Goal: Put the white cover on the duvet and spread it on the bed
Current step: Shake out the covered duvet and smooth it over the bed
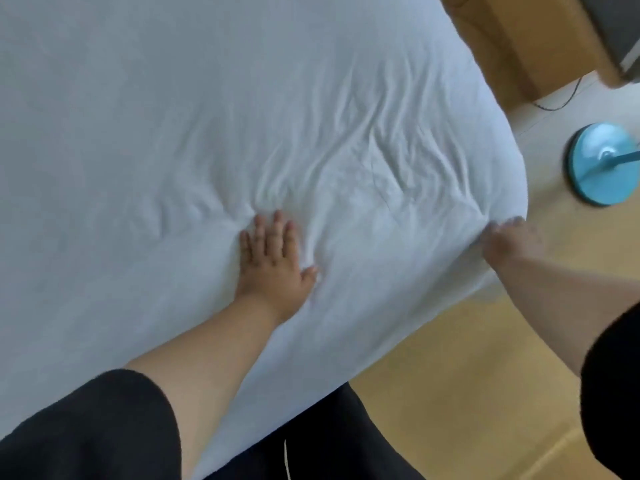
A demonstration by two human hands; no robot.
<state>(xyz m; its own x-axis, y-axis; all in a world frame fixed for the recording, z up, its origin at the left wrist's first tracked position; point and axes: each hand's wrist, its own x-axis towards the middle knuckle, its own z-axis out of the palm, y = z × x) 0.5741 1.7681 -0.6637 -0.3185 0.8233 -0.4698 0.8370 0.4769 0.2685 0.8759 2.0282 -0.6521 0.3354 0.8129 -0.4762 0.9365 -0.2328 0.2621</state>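
Observation:
The white covered duvet [207, 116] lies spread across the bed and fills most of the view, with wrinkles bunched near its right corner. My left hand [273, 251] presses flat on the duvet with straight fingers, just left of the wrinkles. My right hand [509, 240] grips the duvet's right corner at the bed's edge, fingers curled into the fabric. That hand is blurred.
A wooden floor [433, 393] runs along the bed's right side. A blue round fan base [602, 168] stands on it close to the corner. A wooden cabinet [519, 36] and a black cable [561, 98] sit at the top right.

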